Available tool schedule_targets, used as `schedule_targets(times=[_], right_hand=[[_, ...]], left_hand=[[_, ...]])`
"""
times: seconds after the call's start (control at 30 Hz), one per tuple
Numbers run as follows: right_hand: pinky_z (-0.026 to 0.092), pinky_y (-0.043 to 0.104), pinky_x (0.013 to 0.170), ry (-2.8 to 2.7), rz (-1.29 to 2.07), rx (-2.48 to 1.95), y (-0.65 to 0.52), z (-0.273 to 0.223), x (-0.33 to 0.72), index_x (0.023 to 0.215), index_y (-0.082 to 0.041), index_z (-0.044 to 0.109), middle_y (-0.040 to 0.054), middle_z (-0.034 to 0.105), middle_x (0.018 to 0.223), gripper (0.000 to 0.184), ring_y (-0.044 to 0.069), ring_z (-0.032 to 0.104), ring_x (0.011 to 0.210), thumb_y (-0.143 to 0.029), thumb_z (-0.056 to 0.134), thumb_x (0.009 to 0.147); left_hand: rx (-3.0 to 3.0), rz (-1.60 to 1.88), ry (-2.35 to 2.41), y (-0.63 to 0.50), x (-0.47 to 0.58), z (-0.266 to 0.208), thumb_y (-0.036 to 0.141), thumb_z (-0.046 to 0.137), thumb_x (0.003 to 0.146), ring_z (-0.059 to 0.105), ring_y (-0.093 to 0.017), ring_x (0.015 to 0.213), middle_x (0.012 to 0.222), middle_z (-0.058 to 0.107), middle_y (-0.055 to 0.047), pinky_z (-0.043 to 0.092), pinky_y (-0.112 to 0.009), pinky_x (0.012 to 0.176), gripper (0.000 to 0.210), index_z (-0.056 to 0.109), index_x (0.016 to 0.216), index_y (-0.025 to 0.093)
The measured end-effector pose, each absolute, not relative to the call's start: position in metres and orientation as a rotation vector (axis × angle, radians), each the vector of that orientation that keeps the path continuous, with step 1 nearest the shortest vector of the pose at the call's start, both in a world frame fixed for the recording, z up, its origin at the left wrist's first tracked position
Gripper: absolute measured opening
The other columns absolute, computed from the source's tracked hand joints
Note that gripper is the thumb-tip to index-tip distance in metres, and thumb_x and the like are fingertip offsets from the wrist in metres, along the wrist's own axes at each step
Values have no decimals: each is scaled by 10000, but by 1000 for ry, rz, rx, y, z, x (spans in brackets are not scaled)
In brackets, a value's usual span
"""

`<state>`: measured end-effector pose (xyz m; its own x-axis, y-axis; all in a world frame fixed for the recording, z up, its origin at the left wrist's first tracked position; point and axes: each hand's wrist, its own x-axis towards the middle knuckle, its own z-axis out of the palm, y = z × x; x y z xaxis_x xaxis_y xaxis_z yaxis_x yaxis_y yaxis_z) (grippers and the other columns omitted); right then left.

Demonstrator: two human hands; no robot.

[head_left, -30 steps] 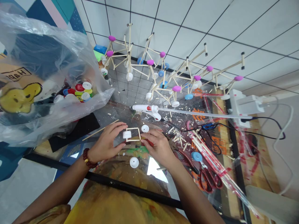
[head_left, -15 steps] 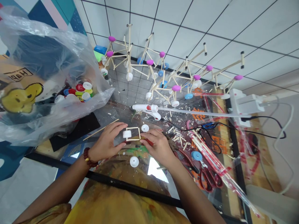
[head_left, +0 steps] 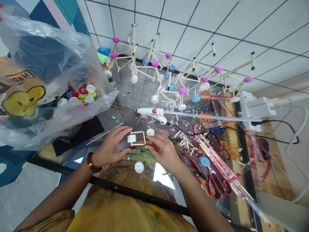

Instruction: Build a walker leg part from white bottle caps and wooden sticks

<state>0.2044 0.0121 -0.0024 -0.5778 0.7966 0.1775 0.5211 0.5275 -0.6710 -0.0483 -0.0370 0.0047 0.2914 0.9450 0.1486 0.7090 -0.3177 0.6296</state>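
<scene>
A small rectangular frame of thin wooden sticks point(head_left: 138, 144) lies on the glass tabletop between my hands, with a white bottle cap point(head_left: 131, 139) at its left end. My left hand point(head_left: 111, 144) surrounds that end with thumb and index finger apart, their tips close to the corners. At the other end is my right hand point(head_left: 162, 148), its thumb and fingertips parted beside the right stick; whether they touch it I cannot tell. One loose white cap point(head_left: 150, 132) lies just above my right fingers, another white cap point(head_left: 139, 167) nearer my body.
Several stick models with purple tops point(head_left: 182, 91) stand along the back. A white glue gun point(head_left: 151, 111) with its cable lies ahead. Pliers point(head_left: 193, 162), scissors point(head_left: 216, 186) and packaged sticks point(head_left: 224, 167) are at right. A plastic bag point(head_left: 96, 80) of coloured caps stands left.
The view has shifted very slightly. Both hands, the stick frame and the caps otherwise keep their places.
</scene>
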Motion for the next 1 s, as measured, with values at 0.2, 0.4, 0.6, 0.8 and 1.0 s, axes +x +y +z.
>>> schedule_targets(times=[0.2, 0.4, 0.6, 0.8, 1.0], right_hand=[[504, 365, 755, -2286, 779, -1058, 12, -3, 205, 1114, -215, 667, 43, 648, 821, 218, 212, 608, 788, -238, 630, 900], [487, 360, 778, -2174, 735, -981, 7, 0, 200, 1011, -234, 689, 42, 666, 860, 125, 195, 613, 819, -210, 618, 911], [433, 360, 732, -2327, 597, -980, 0, 0, 190, 1039, -234, 701, 45, 637, 859, 154, 199, 549, 801, -253, 605, 920], [402, 366, 725, -2370, 435, -1018, 2, 7, 189, 1100, -223, 683, 65, 615, 895, 221, 219, 519, 829, -194, 566, 915], [371, 401, 744, -2565, 189, -1088, 17, 26, 181, 1221, -240, 647, 116, 585, 1120, 417, 279, 468, 960, -81, 521, 856]], left_hand=[[2119, 775, 1428, -37, -48, 6, 298, 709, 790, 464, -303, 1335, 1405, 508, -138, 401, -528, 1117, 657, 423, 1376, 226], [2113, 756, 1438, -37, -47, 8, 236, 677, 803, 465, -290, 1328, 1398, 509, -133, 398, -522, 1119, 606, 429, 1356, 221], [2074, 846, 1424, -38, -47, 10, 113, 590, 793, 483, -273, 1303, 1351, 525, -125, 423, -514, 1099, 513, 473, 1281, 223], [2002, 994, 1517, -39, -48, 11, 119, 565, 843, 531, -243, 1249, 1276, 571, -110, 458, -470, 1067, 407, 524, 1235, 221], [2006, 1056, 1622, -38, -47, 9, 125, 561, 841, 560, -243, 1216, 1262, 606, -104, 471, -471, 1047, 433, 534, 1264, 212]])
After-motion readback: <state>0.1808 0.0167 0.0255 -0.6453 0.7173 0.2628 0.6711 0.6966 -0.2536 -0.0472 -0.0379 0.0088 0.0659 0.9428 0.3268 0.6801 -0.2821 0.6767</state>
